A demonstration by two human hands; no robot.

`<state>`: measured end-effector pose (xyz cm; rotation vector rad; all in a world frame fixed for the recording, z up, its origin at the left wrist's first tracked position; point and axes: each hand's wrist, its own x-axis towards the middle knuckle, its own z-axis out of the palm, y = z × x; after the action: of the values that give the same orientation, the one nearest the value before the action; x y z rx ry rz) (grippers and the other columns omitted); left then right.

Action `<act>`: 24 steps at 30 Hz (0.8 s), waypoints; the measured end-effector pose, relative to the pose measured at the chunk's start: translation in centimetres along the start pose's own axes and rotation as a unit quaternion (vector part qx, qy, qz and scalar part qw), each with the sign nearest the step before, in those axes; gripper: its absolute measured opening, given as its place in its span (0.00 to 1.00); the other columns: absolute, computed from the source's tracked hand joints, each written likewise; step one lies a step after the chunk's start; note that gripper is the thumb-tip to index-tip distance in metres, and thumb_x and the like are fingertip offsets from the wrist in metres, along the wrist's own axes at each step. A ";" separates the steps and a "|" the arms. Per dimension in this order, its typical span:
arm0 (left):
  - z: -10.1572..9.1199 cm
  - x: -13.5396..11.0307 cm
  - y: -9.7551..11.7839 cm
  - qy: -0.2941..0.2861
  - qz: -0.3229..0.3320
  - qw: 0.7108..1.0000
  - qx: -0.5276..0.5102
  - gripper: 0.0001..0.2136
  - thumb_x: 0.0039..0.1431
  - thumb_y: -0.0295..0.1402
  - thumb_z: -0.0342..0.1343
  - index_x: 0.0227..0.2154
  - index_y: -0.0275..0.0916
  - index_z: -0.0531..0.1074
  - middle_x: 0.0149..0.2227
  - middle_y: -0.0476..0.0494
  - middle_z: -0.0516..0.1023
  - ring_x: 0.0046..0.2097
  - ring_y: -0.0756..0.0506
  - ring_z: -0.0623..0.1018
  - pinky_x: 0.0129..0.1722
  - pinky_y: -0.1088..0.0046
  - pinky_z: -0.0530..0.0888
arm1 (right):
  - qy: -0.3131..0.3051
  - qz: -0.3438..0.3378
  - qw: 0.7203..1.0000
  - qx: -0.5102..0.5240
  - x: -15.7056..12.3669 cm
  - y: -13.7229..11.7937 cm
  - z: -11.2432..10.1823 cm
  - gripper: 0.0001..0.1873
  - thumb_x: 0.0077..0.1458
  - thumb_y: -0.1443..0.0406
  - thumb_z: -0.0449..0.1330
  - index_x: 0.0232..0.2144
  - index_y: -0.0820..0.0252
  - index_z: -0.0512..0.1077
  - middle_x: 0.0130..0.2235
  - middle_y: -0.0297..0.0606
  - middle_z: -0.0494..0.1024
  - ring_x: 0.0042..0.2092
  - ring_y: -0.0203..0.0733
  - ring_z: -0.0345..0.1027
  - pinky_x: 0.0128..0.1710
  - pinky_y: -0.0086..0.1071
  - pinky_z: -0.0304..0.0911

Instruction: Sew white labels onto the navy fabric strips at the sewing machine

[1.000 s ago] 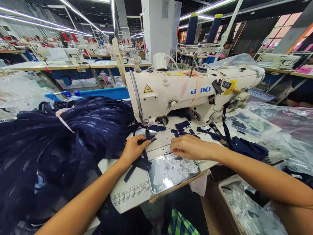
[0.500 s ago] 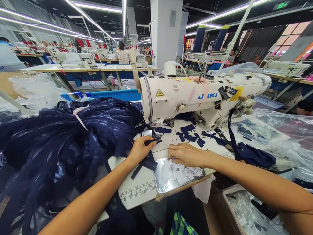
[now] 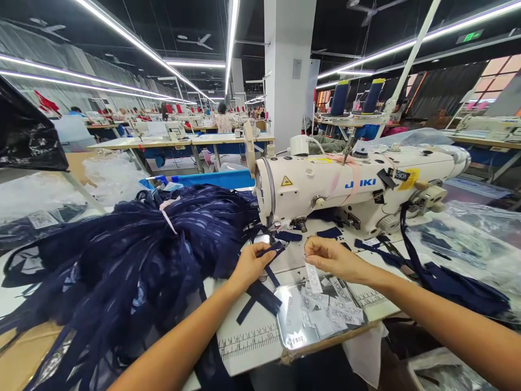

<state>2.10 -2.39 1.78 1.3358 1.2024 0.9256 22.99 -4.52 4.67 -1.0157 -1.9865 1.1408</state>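
My left hand [image 3: 253, 264] pinches the end of a navy fabric strip [image 3: 277, 248] just in front of the presser foot of the white sewing machine [image 3: 321, 187]. Between the thumb and fingers of my right hand [image 3: 331, 256] is a small white printed label [image 3: 313, 278], hanging down over the metal plate [image 3: 293, 320]. More white labels [image 3: 331, 312] lie loosely scattered on that plate. A large bundle of navy fabric pieces [image 3: 195, 233], tied with a pale band [image 3: 168, 217], spreads to the left of my left hand.
Navy scraps [image 3: 329, 233] lie on the machine bed behind my right hand. Scissors [image 3: 401, 258] and a dark navy cloth [image 3: 459, 288] are at the right, beside clear plastic bags [image 3: 480, 222]. A ruler scale [image 3: 248, 343] marks the front edge. Thread cones [image 3: 339, 99] stand behind.
My right hand has lifted off the plate, now with a white label in its fingers. My left hand stays by the presser foot with the strip. The view has tilted up and turned left.
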 end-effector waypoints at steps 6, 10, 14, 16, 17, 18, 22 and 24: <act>-0.2 -0.2 0.5 0.004 0.023 0.998 -0.058 0.16 0.34 0.43 0.63 0.21 0.34 0.70 0.18 0.52 0.67 0.18 0.54 0.65 0.15 0.81 0.61 | 0.121 0.007 0.975 0.188 2.2 -0.2 4.3 0.12 0.44 0.57 0.59 0.28 0.60 0.66 0.20 0.27 0.63 0.21 0.30 0.56 0.24 0.27 0.54; -0.3 -0.4 0.9 -0.001 -0.004 0.998 -0.061 0.18 0.34 0.45 0.64 0.21 0.34 0.71 0.16 0.53 0.65 0.16 0.56 0.61 0.14 0.81 0.58 | 0.207 -0.023 0.960 0.186 3.9 0.0 5.6 0.09 0.42 0.60 0.58 0.25 0.60 0.67 0.18 0.27 0.63 0.22 0.31 0.56 0.24 0.28 0.55; -0.5 -0.5 1.2 -0.012 0.001 0.996 -0.085 0.19 0.33 0.46 0.65 0.21 0.34 0.72 0.18 0.52 0.67 0.19 0.55 0.64 0.17 0.81 0.61 | 0.259 -0.049 0.956 0.129 4.9 0.9 5.8 0.07 0.43 0.62 0.57 0.25 0.60 0.69 0.21 0.29 0.66 0.24 0.32 0.58 0.28 0.29 0.57; -0.6 -0.6 1.5 -0.025 -0.003 0.994 -0.104 0.20 0.36 0.49 0.63 0.19 0.33 0.71 0.17 0.51 0.66 0.19 0.55 0.63 0.17 0.80 0.60 | 0.271 -0.059 0.955 0.106 5.0 1.2 5.8 0.06 0.44 0.63 0.56 0.26 0.60 0.69 0.23 0.30 0.68 0.26 0.33 0.59 0.30 0.30 0.57; -0.5 -0.7 1.6 -0.029 -0.001 0.994 -0.108 0.21 0.37 0.50 0.62 0.18 0.33 0.71 0.17 0.51 0.67 0.19 0.55 0.63 0.18 0.80 0.61 | 0.274 -0.063 0.955 0.098 5.0 1.3 5.9 0.07 0.44 0.63 0.56 0.26 0.60 0.69 0.23 0.30 0.68 0.27 0.33 0.59 0.30 0.30 0.58; -0.5 -0.8 1.7 -0.031 0.005 0.994 -0.108 0.21 0.37 0.50 0.62 0.18 0.33 0.71 0.18 0.50 0.67 0.19 0.55 0.63 0.19 0.80 0.61 | 0.277 -0.065 0.954 0.092 5.0 1.4 5.9 0.07 0.44 0.63 0.55 0.26 0.60 0.69 0.24 0.31 0.68 0.27 0.34 0.59 0.31 0.30 0.58; -0.2 -0.9 1.8 -0.001 0.025 0.996 -0.080 0.17 0.31 0.44 0.66 0.20 0.34 0.74 0.21 0.50 0.71 0.22 0.54 0.66 0.22 0.80 0.63 | 0.284 -0.063 0.954 0.075 4.7 1.2 6.0 0.07 0.44 0.62 0.54 0.26 0.60 0.68 0.23 0.30 0.67 0.26 0.33 0.58 0.28 0.29 0.57; -0.1 -0.9 1.6 0.011 0.011 0.997 -0.076 0.17 0.31 0.43 0.66 0.20 0.34 0.74 0.20 0.51 0.70 0.21 0.54 0.65 0.20 0.80 0.61 | 0.284 -0.057 0.954 0.077 4.6 1.0 5.9 0.08 0.45 0.61 0.53 0.26 0.60 0.68 0.23 0.30 0.66 0.26 0.34 0.57 0.28 0.29 0.57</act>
<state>2.07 -3.16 3.51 1.2218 1.1127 1.0297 16.22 -2.71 1.85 -0.9944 -1.4527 0.8072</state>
